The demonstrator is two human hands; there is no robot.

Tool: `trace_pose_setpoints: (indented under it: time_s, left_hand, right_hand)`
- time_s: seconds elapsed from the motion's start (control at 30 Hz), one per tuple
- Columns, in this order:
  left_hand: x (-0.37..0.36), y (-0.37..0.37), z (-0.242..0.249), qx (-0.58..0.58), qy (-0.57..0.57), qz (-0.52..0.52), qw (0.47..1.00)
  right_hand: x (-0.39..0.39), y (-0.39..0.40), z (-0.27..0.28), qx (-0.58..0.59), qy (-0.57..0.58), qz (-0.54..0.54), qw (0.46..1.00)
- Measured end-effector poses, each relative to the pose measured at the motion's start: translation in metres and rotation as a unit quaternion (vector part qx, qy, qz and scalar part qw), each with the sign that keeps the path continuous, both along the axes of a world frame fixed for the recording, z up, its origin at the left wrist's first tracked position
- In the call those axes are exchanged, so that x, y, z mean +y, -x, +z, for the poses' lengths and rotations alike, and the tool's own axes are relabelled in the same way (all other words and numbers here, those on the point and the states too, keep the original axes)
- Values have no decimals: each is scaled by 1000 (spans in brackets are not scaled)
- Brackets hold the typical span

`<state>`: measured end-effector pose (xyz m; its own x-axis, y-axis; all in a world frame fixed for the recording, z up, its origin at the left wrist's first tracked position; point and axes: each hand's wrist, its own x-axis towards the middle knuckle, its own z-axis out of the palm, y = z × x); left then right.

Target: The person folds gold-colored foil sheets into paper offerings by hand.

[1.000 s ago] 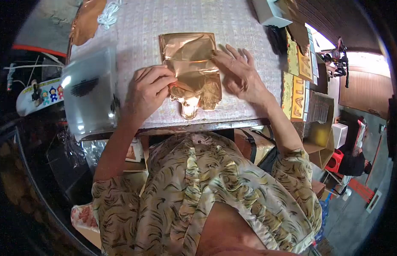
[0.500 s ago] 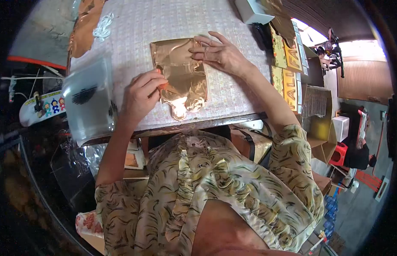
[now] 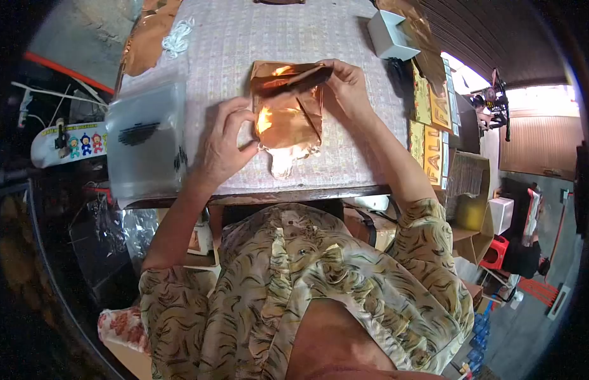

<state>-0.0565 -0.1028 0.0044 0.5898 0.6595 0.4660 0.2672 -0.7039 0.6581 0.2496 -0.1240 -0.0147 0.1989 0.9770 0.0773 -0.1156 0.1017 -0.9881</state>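
Observation:
A shiny copper-coloured foil sheet (image 3: 288, 123) lies on the cloth-covered table in front of me, with a crumpled lower end catching the light. My right hand (image 3: 346, 85) pinches a dark strip-like fold of it near the top right and holds that part raised and tilted. At the sheet's left edge rests my left hand (image 3: 230, 140), its fingers curved and the thumb apart from them, fingertips right at the foil. Between the hands, the inner surface of the foil shows bright reflections.
Clear plastic sleeves (image 3: 145, 142) are stacked to the left. White string (image 3: 177, 39) lies beside brown foil (image 3: 149, 41) at the far left. A white open box (image 3: 391, 38) stands at the back right, near yellow printed boxes (image 3: 430, 152). The table's front edge (image 3: 294, 196) runs before my body.
My right hand has lifted the upper part of the foil, which lay flat before. My left hand has opened out slightly at the left edge. The whole view has shifted a little.

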Motion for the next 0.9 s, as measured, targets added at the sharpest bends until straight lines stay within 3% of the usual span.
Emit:
trace_pose_setpoints:
  time_s: [0.13,0.2,0.23,0.3,0.5,0.53,0.57,0.6,0.63,0.7,0.83,0.9]
  left_hand:
    - [3,1,6,30,-42,-13,999]
    - [5,-1,12,120,-206,-59,969]
    - [5,-2,11,120,-204,-57,970]
    - [6,-5,11,139,-215,-114,960]
    - [-2,7,5,128,-146,-160,968]
    - [-3,11,5,141,-135,-183,963]
    - [-6,12,6,142,-133,-182,964]
    - [-9,11,11,126,-126,-186,966]
    - [-11,10,18,111,-119,-189,968]
    - [-9,12,34,117,-110,-213,964]
    - [28,19,32,54,-28,-176,983]
    - [64,9,6,128,-103,-101,981]
  right_hand:
    - [19,-7,-7,114,27,-56,992]
    - [26,-7,-2,180,60,-93,977]
    - [29,-5,7,179,62,-91,978]
    - [35,-4,21,65,101,-154,981]
    - [47,-21,11,-58,137,-165,975]
    - [43,-24,6,-262,95,-189,942]
    - [42,-26,0,-455,48,-202,866]
    - [22,7,44,-533,146,-203,809]
    - [16,9,37,-533,145,-200,809]
    - [4,9,10,-573,-26,-161,803]
    - [-20,42,-3,-582,5,-130,803]
    - [-21,51,-3,-570,16,-116,813]
